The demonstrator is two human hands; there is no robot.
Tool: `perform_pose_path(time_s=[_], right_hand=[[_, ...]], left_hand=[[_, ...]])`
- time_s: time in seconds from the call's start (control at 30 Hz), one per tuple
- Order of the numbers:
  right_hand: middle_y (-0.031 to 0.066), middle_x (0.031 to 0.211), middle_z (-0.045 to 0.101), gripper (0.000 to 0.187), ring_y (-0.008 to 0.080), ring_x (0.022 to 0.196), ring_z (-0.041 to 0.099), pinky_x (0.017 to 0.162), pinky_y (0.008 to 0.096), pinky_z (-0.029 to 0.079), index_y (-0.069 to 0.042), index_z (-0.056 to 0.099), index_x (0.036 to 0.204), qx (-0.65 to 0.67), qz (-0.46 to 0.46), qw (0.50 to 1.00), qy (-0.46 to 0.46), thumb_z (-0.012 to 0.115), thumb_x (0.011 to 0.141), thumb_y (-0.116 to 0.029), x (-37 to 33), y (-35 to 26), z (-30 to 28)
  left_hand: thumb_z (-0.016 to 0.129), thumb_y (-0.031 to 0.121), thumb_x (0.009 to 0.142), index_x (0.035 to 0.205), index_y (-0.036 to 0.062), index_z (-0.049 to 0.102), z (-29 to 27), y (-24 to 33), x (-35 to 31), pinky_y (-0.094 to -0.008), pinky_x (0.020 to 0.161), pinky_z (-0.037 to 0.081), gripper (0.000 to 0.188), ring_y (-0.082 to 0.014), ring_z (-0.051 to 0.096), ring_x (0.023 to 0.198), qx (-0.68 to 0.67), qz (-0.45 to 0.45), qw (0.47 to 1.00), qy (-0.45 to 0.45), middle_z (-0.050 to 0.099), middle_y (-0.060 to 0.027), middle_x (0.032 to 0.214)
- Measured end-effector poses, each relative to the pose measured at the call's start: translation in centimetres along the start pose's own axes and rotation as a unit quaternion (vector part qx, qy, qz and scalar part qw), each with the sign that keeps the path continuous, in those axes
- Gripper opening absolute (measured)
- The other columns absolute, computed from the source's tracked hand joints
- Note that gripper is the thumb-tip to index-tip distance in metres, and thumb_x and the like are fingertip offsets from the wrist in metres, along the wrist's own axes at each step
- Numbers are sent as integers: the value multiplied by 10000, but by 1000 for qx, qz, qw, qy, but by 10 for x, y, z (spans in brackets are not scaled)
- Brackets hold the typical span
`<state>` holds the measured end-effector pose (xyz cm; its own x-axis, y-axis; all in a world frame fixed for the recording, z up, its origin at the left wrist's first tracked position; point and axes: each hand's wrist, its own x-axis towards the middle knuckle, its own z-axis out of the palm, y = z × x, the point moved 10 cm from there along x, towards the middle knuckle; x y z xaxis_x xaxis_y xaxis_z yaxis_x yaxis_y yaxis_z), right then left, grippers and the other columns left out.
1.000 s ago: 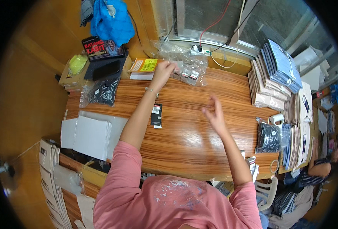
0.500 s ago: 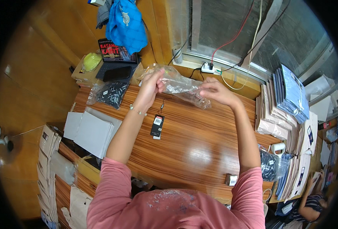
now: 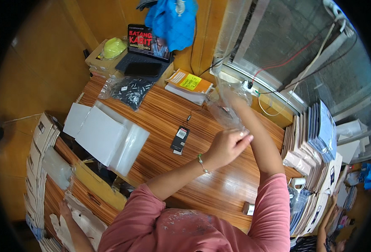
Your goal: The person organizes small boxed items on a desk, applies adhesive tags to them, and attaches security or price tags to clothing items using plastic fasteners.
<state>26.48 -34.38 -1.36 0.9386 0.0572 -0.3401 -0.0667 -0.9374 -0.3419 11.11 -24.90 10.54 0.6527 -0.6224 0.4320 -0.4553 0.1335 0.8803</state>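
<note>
A crumpled clear plastic bag (image 3: 221, 113) is stretched above the far right of the wooden table. My left hand (image 3: 229, 146) is closed on its near edge, thumb along the top. My right forearm crosses beyond it, and my right hand (image 3: 237, 103) is at the bag's far part, seen through or inside the film; its fingers are hidden and blurred. A black hang tag (image 3: 180, 139) with a white label and a looped cord lies flat on the table, left of my left hand.
Behind stand an orange-topped paper pad (image 3: 189, 82), a tablet (image 3: 149, 44), a phone (image 3: 142, 69) and a bag of black tag cords (image 3: 128, 91). White sheets and clear sleeves (image 3: 99, 134) lie left, folded garments (image 3: 321, 130) right. Another person's arm (image 3: 74, 229) reaches in lower left; another person (image 3: 326, 227) is lower right.
My left hand has come right and nearer, pulling the bag's edge. My right hand has gone farther back with the bag. The orange-topped pad has come into sight, and the view has shifted.
</note>
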Motion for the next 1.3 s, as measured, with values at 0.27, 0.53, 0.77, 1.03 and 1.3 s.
perform_pose_path(time_s=[0.27, 0.53, 0.77, 1.03, 1.3], right_hand=[[145, 1187, 517, 344, 302, 1116, 487, 940, 413, 381, -146, 515, 1153, -103, 116, 973, 172, 479, 825, -243, 30, 65, 2], [148, 1168, 543, 598, 260, 1097, 497, 919, 338, 393, -64, 512, 1184, 194, -62, 968, 146, 709, 623, -129, -37, 34, -23], [63, 1188, 487, 722, 213, 1084, 481, 923, 330, 393, -31, 442, 1230, 505, -40, 860, 69, 730, 568, -11, -75, 58, -1], [165, 1098, 561, 640, 283, 1025, 540, 854, 353, 439, -19, 481, 1169, 80, 17, 964, 255, 735, 612, -203, -35, 70, -14], [154, 1066, 595, 526, 323, 1005, 554, 867, 375, 427, -60, 547, 1123, 24, 62, 983, 172, 682, 671, -291, -27, 33, -33]], left_hand=[[550, 133, 842, 751, -25, 537, 16, -34, -40, -340, 559, 417, 183, -270, 526, 624, 11, 37, 997, -66, 516, -121, 681], [534, 122, 856, 748, -33, 534, -31, -94, -112, -328, 551, 417, 188, -245, 510, 584, -1, -62, 992, -107, 517, -116, 672], [520, 150, 879, 745, -25, 531, -41, -133, -151, -286, 514, 376, 220, -163, 452, 533, 60, -223, 965, -124, 493, -103, 651], [597, 222, 831, 1163, 3, 380, -33, -117, -114, -349, 802, 427, 453, -250, 535, 922, 27, -104, 994, 12, 529, -144, 1008], [505, -95, 800, 1311, 59, 171, -30, -108, 4, -196, 622, 474, 629, -86, 521, 725, -262, -98, 956, 93, 449, -68, 899]])
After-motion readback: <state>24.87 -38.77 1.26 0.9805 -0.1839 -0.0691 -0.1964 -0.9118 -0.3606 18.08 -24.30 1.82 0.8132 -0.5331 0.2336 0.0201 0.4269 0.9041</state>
